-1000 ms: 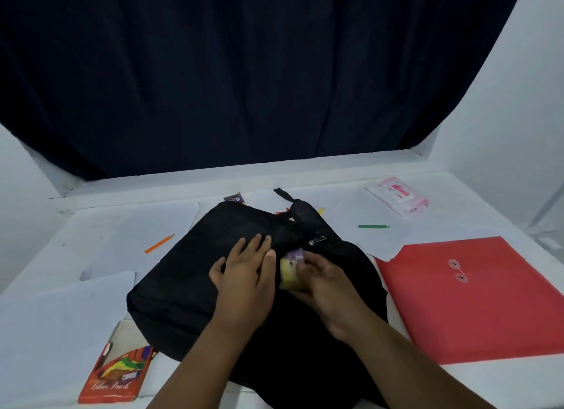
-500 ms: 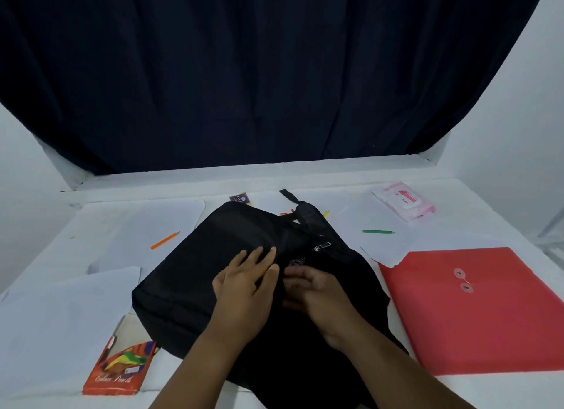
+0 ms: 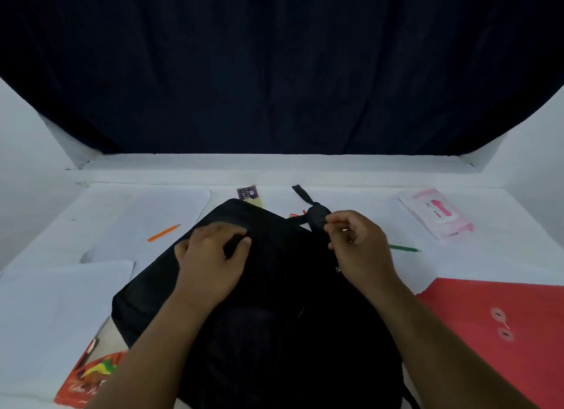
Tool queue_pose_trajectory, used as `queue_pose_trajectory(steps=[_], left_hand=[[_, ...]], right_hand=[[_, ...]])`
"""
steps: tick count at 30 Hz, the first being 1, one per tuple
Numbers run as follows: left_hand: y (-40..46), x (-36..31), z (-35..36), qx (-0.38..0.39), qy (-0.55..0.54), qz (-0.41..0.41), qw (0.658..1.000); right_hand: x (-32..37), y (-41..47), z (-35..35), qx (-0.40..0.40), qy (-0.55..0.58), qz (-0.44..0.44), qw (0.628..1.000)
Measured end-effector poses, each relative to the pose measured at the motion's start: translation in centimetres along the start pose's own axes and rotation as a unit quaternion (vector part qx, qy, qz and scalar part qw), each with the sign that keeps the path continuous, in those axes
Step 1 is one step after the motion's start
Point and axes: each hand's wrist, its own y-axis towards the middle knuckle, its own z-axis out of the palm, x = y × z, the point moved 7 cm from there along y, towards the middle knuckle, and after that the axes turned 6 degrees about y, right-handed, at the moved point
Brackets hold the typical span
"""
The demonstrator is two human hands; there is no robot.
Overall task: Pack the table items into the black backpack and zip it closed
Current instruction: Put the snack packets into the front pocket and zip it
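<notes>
We count one black backpack (image 3: 274, 302) lying flat at the middle of the white bench (image 3: 351, 170), and we place the rest around it. Our left hand (image 3: 210, 265) rests on its upper left part with fingers (image 3: 232, 234) curled and pressed into the fabric. Our right hand (image 3: 363, 250) hovers at its upper right edge, fingertips (image 3: 331, 222) pinched together beside the knotted black strap (image 3: 314, 213); whether they grip a zipper pull we cannot tell. We cannot see inside the backpack from this angle. To its right lies one red envelope folder (image 3: 494, 326), and one green pencil (image 3: 406, 249) just past the right hand. Farther right and behind sits one pink wipes pack (image 3: 436, 215). To the left lies one orange pencil (image 3: 164, 233) on one of several white paper sheets (image 3: 55, 305). One coloured-pencil box (image 3: 91, 375) sits at its lower left corner. One small purple-labelled packet (image 3: 248, 194) shows behind its top edge.
</notes>
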Motion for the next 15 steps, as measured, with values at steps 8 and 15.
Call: queue_pose_trajectory(steps=[8,15], left_hand=[[1.6,3.6,6.2,0.203,0.129,-0.123,0.963],[1.6,4.1,6.4,0.194,0.108,-0.127,0.967]], right_hand=[[-5.8,10.4,7.9,0.163,-0.179,0.017,0.97],[-10.2,14.2,12.6,0.238,-0.301,0.069,0.921]])
